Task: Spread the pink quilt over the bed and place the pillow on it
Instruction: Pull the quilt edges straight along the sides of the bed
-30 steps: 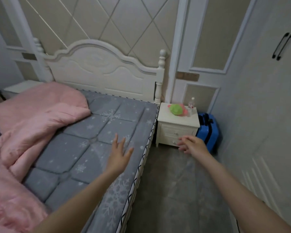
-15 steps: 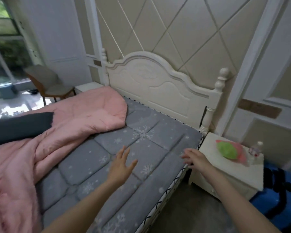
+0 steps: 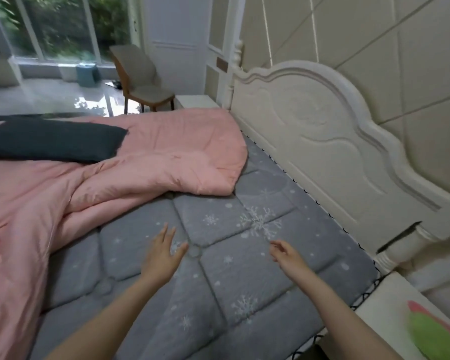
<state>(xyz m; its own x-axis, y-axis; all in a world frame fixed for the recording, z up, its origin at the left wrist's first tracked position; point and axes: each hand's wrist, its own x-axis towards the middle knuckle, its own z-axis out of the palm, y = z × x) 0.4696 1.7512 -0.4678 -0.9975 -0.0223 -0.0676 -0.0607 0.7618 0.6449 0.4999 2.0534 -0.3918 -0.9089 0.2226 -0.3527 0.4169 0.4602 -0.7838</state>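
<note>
Both hands, left [image 3: 161,253] and right [image 3: 287,254], reach empty and loose-fingered toward the bunched quilt [image 3: 130,175] at frame left; pulling it risks dumping the pillow [image 3: 50,140].

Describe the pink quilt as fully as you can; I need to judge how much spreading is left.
The pink quilt is a thick, soft, padded cover in plain pale pink, lying rumpled and bunched over the far side of the bed. Its near edge is folded back in deep creases, leaving the grey snowflake mattress bare. One rounded corner lies close to the white headboard. A dark pillow rests on top of it. Neither the left hand nor the right hand touches it.
</note>
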